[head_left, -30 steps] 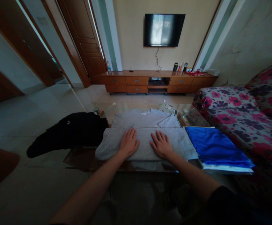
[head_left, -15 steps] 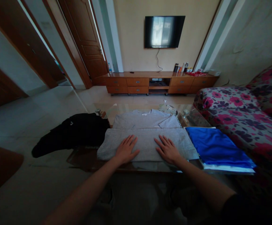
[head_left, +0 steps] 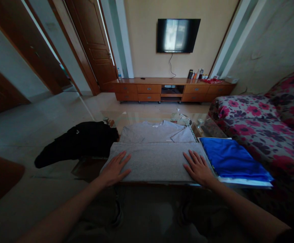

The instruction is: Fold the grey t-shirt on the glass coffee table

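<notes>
A grey T-shirt [head_left: 157,148] lies flat on a glass coffee table [head_left: 126,118], its lower half folded up over the body. My left hand [head_left: 114,168] rests flat on the left end of the folded part, fingers spread. My right hand [head_left: 197,167] lies flat on the right end, fingers spread, next to a folded blue garment [head_left: 231,158]. Neither hand grips the cloth.
A black garment [head_left: 78,143] is heaped on the table's left side. The blue garment lies on a white sheet at the right. A floral sofa [head_left: 261,118] stands to the right. A wooden TV cabinet [head_left: 172,88] and wall TV [head_left: 178,35] are at the back.
Both hands have slid apart from the middle of the folded shirt out to its left and right ends. The fold now looks flatter and wider.
</notes>
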`<state>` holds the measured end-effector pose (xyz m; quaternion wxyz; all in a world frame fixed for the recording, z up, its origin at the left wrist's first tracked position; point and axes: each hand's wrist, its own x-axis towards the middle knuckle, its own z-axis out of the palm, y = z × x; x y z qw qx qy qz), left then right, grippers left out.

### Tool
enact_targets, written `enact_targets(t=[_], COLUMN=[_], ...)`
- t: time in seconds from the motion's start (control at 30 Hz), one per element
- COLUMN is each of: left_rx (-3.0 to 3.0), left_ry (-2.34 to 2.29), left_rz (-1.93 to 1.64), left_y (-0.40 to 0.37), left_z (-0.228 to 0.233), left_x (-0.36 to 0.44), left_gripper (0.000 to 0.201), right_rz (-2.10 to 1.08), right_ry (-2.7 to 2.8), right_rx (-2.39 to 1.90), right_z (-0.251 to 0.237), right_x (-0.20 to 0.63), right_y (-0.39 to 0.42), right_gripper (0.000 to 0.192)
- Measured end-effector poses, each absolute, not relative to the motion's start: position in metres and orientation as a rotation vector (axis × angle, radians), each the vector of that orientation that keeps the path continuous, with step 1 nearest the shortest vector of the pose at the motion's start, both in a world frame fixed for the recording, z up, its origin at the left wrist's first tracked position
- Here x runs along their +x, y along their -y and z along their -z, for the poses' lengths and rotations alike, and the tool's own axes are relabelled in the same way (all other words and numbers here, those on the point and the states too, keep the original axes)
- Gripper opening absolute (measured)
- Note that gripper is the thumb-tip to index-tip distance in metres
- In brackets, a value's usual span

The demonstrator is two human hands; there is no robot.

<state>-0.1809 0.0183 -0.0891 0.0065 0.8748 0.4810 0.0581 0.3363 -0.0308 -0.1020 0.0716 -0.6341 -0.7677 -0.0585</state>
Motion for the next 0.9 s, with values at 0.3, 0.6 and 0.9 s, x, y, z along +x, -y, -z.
enact_targets(t=[0.3, 0.6, 0.9], left_rx=[2.626, 2.654, 2.584], left_ry=[-1.687, -1.69, -1.89], left_rz=[-0.199, -0.163, -0.276], left_y=[-0.031, -0.021, -0.055], left_z=[0.086, 0.087, 0.069], left_x=[-0.204, -0.208, -0.175], left_gripper=[0.073, 0.074, 0.064], right_rz=[0.095, 0.137, 0.136], right_ry=[2.242, 2.271, 2.136], right_rx=[-2.019, -2.008, -2.08], right_z=[0.086, 0.102, 0.082], right_x=[0.341, 0.345, 0.347], right_y=[0.003, 0.017, -0.005], right_gripper=[0.066, 0.068, 0.067])
